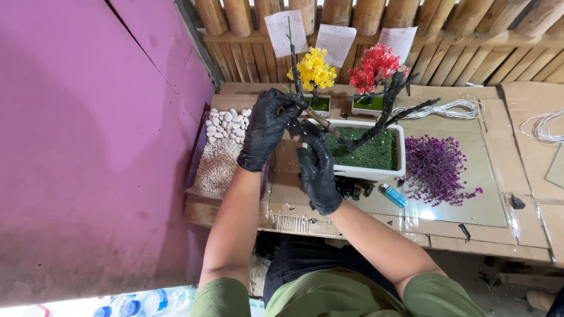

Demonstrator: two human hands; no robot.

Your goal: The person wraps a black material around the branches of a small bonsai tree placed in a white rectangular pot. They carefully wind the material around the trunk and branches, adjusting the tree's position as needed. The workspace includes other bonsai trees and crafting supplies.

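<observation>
While both of my gloved hands work at the near-left corner of the white planter, my left hand is curled around the upright dark branch, apparently to hold it steady, and my right hand sits just below it, fingers closed on the branch's lower part where it slants into the planter. The branch is thin, black-wrapped and bare (no blossoms on it), while a thicker forked trunk already stands in the planter's green moss. Right of the planter lies a heap of purple sprigs, close enough to reach; a blue lighter lies just in front of the planter. Behind the planter stand a yellow tree and a red tree. Left of the planter, a tray of white pebbles is within reach.
</observation>
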